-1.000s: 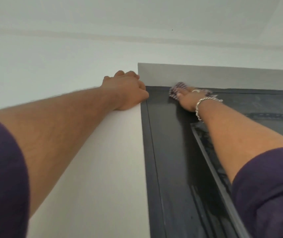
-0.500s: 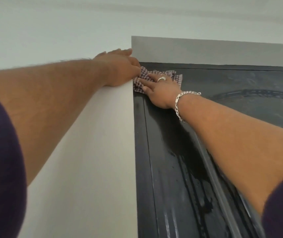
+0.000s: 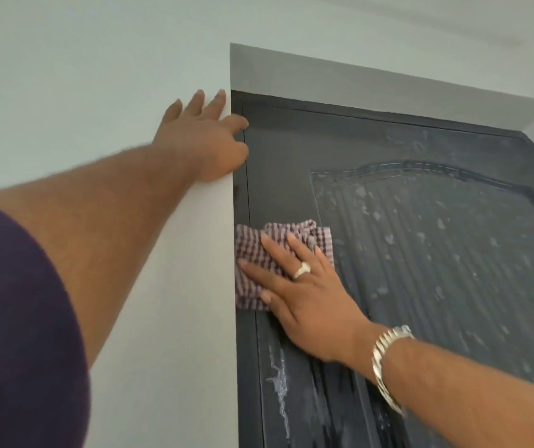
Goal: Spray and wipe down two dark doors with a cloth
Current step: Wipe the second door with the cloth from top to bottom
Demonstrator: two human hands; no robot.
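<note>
One dark panelled door (image 3: 420, 253) is in view, mid-wipe: foam flecks remain across its panel. The flat right hand (image 3: 304, 286) presses a checked cloth (image 3: 256, 250) near the frame; the open left hand (image 3: 204, 140) braces on the white wall (image 3: 97, 92).

Both hands (image 3: 207, 142) (image 3: 304, 286) flat, fingers straight

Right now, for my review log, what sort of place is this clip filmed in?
Probably an indoor doorway in a home or flat, though little else shows. A dark panelled door sits recessed in a plain white wall, and the right hand presses a checked cloth against it.
</note>
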